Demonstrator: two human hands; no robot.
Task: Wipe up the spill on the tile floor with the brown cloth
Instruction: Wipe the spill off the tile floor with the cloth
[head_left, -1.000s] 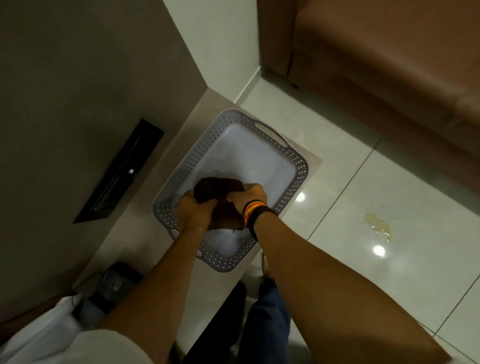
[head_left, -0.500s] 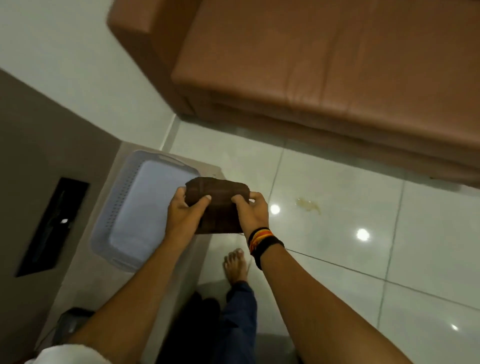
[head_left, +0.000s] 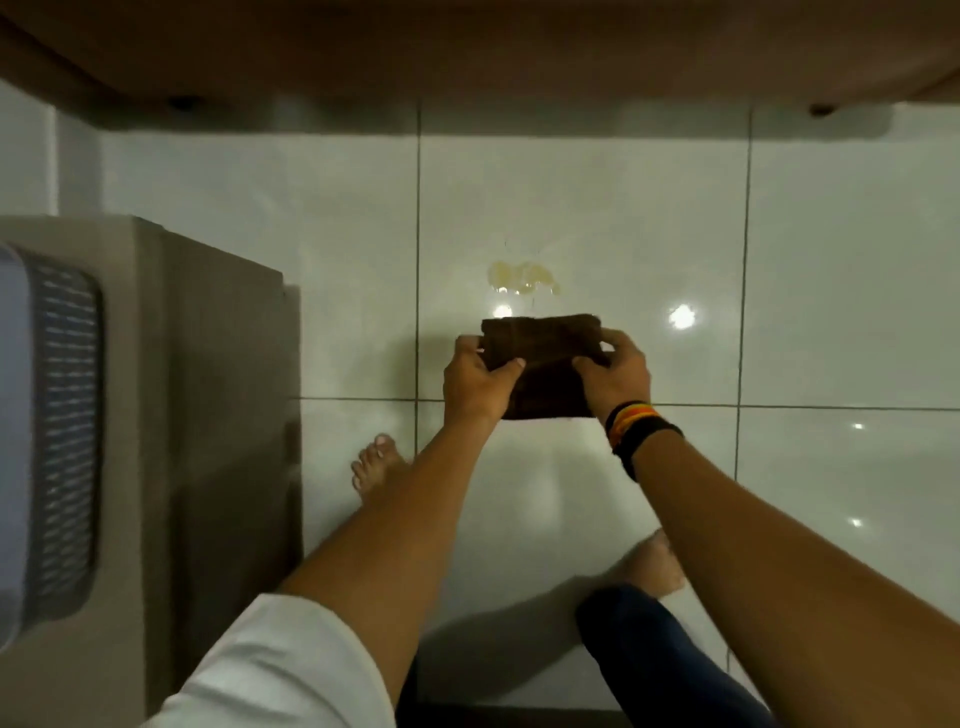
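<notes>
A folded brown cloth (head_left: 543, 358) is held up in the air in front of me by both hands. My left hand (head_left: 478, 384) grips its left side and my right hand (head_left: 618, 379) grips its right side; bands circle the right wrist. A small yellowish spill (head_left: 522, 276) lies on the glossy white tile floor (head_left: 841, 249), just beyond the cloth's top edge in the view. The cloth is above the floor, not touching the spill.
A grey perforated basket (head_left: 62, 441) sits on a beige side table (head_left: 208, 415) at the left. A brown sofa (head_left: 467, 47) runs along the top, its feet on the tiles. My bare feet (head_left: 376, 467) stand below the hands.
Both hands lifted the cloth out of the basket and carried it right, over the floor. My view swung from the basket to face the spill.
</notes>
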